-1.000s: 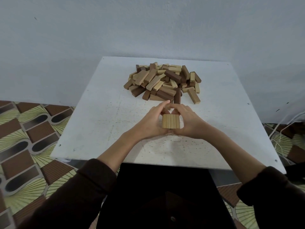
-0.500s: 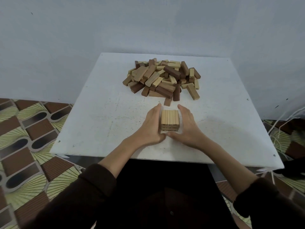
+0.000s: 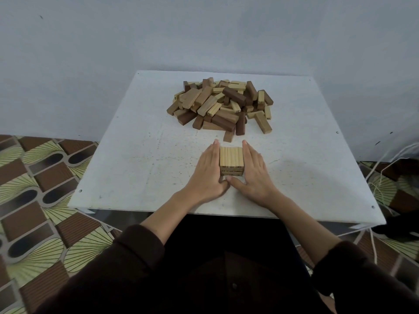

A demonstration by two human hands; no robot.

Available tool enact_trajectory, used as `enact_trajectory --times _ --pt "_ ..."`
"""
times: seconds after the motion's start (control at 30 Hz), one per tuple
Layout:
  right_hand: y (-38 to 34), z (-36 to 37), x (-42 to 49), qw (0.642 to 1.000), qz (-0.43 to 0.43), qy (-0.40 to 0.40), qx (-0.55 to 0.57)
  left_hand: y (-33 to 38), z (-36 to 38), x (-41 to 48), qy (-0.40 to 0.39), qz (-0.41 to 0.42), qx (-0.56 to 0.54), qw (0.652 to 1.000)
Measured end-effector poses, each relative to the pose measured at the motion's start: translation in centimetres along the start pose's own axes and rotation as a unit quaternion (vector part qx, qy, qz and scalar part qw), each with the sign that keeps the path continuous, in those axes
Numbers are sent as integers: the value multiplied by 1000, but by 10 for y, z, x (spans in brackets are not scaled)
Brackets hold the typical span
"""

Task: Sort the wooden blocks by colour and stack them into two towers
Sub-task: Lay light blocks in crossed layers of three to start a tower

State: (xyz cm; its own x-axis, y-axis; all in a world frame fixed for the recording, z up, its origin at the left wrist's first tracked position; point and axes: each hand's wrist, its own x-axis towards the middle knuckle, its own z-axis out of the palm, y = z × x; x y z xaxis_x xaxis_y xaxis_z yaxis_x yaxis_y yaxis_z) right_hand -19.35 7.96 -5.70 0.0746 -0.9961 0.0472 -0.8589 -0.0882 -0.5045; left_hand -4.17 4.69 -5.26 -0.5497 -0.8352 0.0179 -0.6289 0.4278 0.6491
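A short stack of light wooden blocks [image 3: 231, 157] stands on the white table [image 3: 136, 159], near its front middle. My left hand [image 3: 209, 173] lies flat against the stack's left side and my right hand [image 3: 252, 175] against its right side, fingers straight, thumbs meeting in front of it. Behind the stack lies a loose pile of light and dark brown blocks [image 3: 221, 105], with one dark block [image 3: 228, 136] closest to my fingertips.
The table stands against a pale wall. Patterned floor tiles [image 3: 34, 177] show to the left and right. White cords [image 3: 381, 177] hang by the table's right edge. My dark sleeves and lap fill the bottom of the view.
My hands have gone from cupping the stack with fingertips over its top to lying flat along its two sides. The view has tilted down a little.
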Motion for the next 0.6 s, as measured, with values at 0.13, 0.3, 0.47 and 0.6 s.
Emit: enact_trajectory --times 0.13,0.3,0.47,0.6 --pt "0 1 0 1000 0 -3 -7 0 0 1 -3 3 9 1000" --pt "0 -2 0 999 -1 -7 31 -5 -2 1 -23 -14 -35 999" --pt "8 -24 1 991 -11 17 133 -12 -17 5 -17 -33 -126 991" --pt "10 -39 13 992 -36 -11 120 -12 -26 16 -19 -18 -139 990"
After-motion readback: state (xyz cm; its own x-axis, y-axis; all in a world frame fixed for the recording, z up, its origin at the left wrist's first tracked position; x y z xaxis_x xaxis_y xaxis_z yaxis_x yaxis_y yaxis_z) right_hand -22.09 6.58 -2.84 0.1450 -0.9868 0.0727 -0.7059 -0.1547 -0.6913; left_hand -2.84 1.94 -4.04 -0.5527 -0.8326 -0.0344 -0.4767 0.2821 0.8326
